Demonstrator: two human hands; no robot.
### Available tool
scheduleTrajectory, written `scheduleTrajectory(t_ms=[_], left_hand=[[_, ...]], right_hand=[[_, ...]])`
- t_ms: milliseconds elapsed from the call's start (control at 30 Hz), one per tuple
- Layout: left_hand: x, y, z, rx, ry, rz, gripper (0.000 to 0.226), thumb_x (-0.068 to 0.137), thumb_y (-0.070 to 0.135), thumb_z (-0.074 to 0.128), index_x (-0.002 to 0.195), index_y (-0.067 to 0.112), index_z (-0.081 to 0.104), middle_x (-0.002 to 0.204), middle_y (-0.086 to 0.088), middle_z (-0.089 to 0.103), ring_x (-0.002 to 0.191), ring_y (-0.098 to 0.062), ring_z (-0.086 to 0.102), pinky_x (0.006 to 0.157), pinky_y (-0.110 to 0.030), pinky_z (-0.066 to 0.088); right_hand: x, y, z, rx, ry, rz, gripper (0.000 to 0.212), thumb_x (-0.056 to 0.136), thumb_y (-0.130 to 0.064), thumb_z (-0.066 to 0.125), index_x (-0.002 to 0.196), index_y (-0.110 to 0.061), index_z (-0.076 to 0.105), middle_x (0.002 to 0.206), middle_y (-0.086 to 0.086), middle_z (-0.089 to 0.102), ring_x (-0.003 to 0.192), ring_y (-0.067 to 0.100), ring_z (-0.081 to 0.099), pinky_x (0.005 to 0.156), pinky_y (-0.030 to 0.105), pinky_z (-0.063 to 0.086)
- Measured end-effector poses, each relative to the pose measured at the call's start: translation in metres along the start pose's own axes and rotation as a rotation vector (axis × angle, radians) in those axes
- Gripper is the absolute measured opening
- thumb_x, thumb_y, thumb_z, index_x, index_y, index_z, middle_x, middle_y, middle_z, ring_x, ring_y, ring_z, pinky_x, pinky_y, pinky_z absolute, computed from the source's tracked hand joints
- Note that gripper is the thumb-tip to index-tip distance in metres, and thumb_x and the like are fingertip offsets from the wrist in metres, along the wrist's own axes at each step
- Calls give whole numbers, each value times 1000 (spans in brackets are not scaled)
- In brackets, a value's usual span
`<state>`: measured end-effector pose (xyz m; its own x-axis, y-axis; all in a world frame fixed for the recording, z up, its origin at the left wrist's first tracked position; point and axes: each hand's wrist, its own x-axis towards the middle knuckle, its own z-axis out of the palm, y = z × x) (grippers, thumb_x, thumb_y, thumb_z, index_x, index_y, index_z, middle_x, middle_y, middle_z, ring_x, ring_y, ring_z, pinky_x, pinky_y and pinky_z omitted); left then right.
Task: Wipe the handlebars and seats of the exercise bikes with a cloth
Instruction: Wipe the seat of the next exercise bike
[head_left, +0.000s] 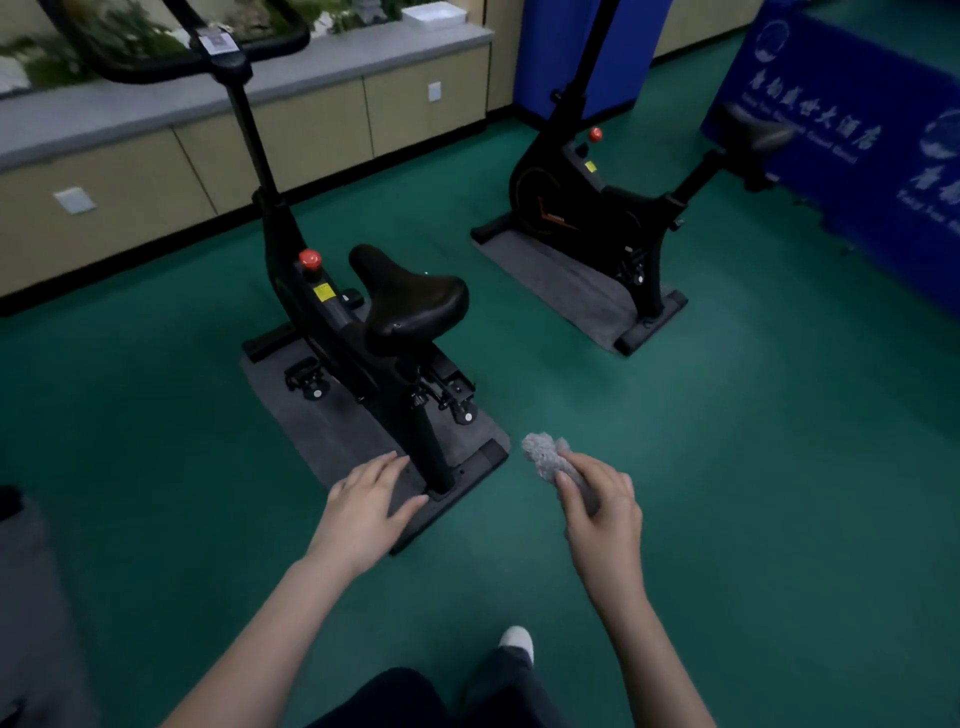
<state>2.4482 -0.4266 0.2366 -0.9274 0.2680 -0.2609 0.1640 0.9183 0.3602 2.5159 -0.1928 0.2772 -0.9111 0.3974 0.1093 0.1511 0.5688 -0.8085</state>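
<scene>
2 black exercise bikes stand on a green floor (727, 415): the near bike (332, 322) and the far bike (597, 208), each on 1 grey mat; each has 1 red knob. The near seat (410, 301) is glossy and rounded; the looped handlebars (156, 75) rise above. 1 fluffy grey cloth (548, 457) sits bunched in the right hand (602, 512), fingers curled round it; the left hand (369, 509) hovers empty, fingers straight and slightly apart. Beige cabinets (311, 130) line the wall; a blue banner (857, 130) stands on the right.
</scene>
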Motion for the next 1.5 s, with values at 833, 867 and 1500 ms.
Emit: scheduleTrajectory(t_ms=[833, 867, 1500], left_hand=[[150, 6, -28, -249, 222, -373, 63, 94, 52, 41, 147, 21, 29, 151, 3, 31, 140, -16, 25, 114, -37, 19], [161, 1, -31, -276, 241, -382, 62, 94, 51, 42, 147, 21, 30, 151, 3, 33, 139, -17, 26, 113, -37, 20], [282, -52, -39, -675, 387, -554, 54, 93, 48, 46, 138, 19, 45, 140, 4, 46, 132, -15, 38, 112, -38, 29]], right_hand=[[225, 8, 59, 31, -317, -137, 24, 92, -14, 61, 115, -16, 68, 112, -10, 66, 107, 8, 48, 93, 22, 41], [235, 7, 64, 17, -325, -140, 24, 92, -13, 61, 115, -16, 68, 112, -10, 66, 106, 7, 48, 92, 22, 40], [368, -81, 254, -112, -642, -623, 25, 88, -12, 66, 114, -13, 70, 113, 3, 64, 108, 18, 49, 96, 13, 36]])
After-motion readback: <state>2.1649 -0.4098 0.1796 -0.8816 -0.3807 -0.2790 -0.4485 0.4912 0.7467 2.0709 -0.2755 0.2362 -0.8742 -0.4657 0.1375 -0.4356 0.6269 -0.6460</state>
